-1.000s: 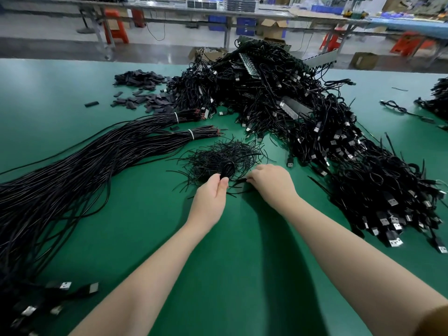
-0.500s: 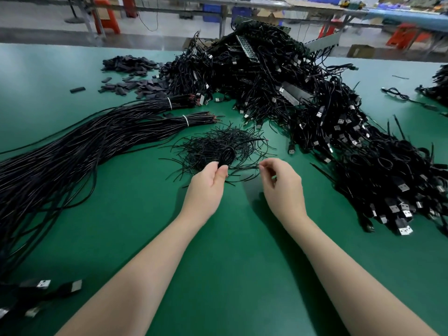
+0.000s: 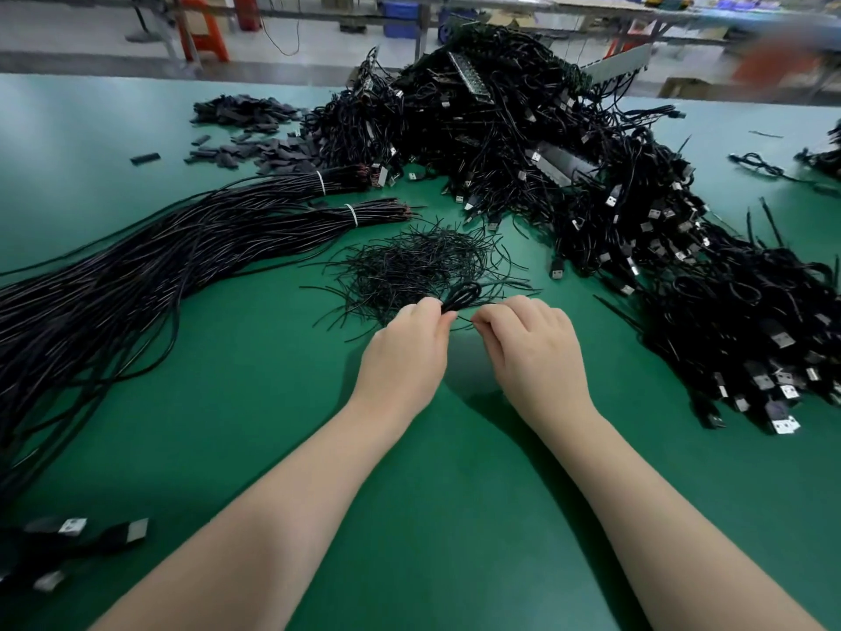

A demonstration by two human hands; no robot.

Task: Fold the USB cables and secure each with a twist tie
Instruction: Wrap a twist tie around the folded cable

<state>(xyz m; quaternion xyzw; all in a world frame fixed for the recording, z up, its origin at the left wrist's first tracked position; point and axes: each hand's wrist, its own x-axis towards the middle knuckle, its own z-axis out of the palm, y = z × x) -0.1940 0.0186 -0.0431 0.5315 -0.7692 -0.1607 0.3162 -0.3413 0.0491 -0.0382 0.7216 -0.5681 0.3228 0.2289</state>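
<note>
head | left hand point(image 3: 402, 357) pinches folded cable point(image 3: 462, 296) | loop points away

No text, label, brand, number or sign can be read anywhere in the head view. The metal USB plugs point(image 3: 783, 424) at the right of the green bench point(image 3: 455, 516) show only bare shiny faces, and the boxes and crates in the blurred background carry no lettering that can be made out.
</note>
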